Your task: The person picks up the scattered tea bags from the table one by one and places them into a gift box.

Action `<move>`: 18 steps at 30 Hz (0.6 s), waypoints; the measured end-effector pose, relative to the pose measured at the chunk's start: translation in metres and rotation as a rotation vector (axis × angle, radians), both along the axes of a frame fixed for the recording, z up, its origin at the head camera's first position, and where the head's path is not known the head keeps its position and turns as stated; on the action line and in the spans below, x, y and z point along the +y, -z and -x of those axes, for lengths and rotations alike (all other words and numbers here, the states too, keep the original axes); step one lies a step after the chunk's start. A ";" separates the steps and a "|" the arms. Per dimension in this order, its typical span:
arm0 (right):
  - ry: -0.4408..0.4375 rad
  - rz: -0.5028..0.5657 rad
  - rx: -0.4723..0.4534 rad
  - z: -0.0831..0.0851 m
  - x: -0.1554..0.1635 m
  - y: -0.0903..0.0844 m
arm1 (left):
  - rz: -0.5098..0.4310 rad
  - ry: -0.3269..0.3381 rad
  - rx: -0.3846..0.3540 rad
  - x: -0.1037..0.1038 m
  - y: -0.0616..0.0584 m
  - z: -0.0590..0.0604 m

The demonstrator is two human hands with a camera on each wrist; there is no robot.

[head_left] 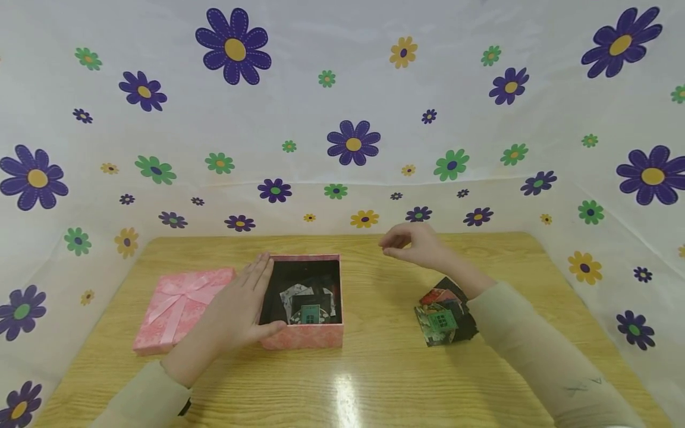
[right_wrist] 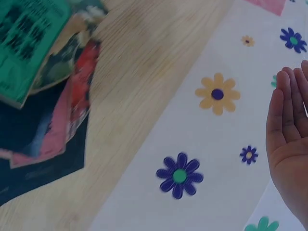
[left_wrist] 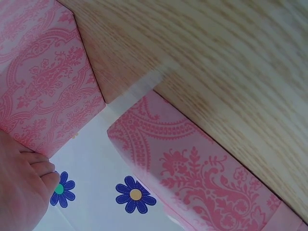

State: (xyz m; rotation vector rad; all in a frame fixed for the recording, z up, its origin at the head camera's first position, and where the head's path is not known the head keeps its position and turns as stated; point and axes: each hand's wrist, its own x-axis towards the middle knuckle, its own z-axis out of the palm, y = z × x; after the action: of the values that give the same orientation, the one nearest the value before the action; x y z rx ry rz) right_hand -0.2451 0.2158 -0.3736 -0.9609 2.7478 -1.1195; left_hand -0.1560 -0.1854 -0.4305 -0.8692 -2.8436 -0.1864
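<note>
A pink patterned box (head_left: pixel 302 337) without its lid stands left of the table's middle, black inside. Several paper pieces (head_left: pixel 297 300) and a small green one lie in it. My left hand (head_left: pixel 235 315) rests along the box's left side with straight fingers, the thumb at the near edge; the left wrist view shows its fingers against the patterned side (left_wrist: pixel 48 82). To the right, my right hand (head_left: pixel 417 245) hovers with softly bent fingers and holds nothing. Nearest to it, below the forearm, lies a loose pile of dark, red and green printed papers (head_left: pixel 441 320), partly covered by the sleeve.
Left of the box lies its pink lid (head_left: pixel 184 300) with a ribbon bow, close to my left forearm. The wooden table (head_left: pixel 374 380) ends at the back against a white cloth (head_left: pixel 299 113) printed with flowers, which also hangs at both sides.
</note>
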 end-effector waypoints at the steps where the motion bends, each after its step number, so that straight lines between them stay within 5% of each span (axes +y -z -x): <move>1: 0.012 0.000 0.004 0.000 0.005 0.000 | 0.000 0.000 0.000 0.000 0.000 0.000; 18: 0.208 -0.014 -0.109 -0.012 0.073 0.008 | 0.009 0.003 -0.011 -0.001 -0.001 0.001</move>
State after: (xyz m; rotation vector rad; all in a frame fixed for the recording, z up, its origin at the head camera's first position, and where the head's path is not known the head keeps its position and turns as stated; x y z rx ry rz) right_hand -0.2334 0.2884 -0.3819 -0.6035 2.8124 -1.1389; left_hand -0.1567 -0.1860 -0.4294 -0.8773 -2.8558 -0.1788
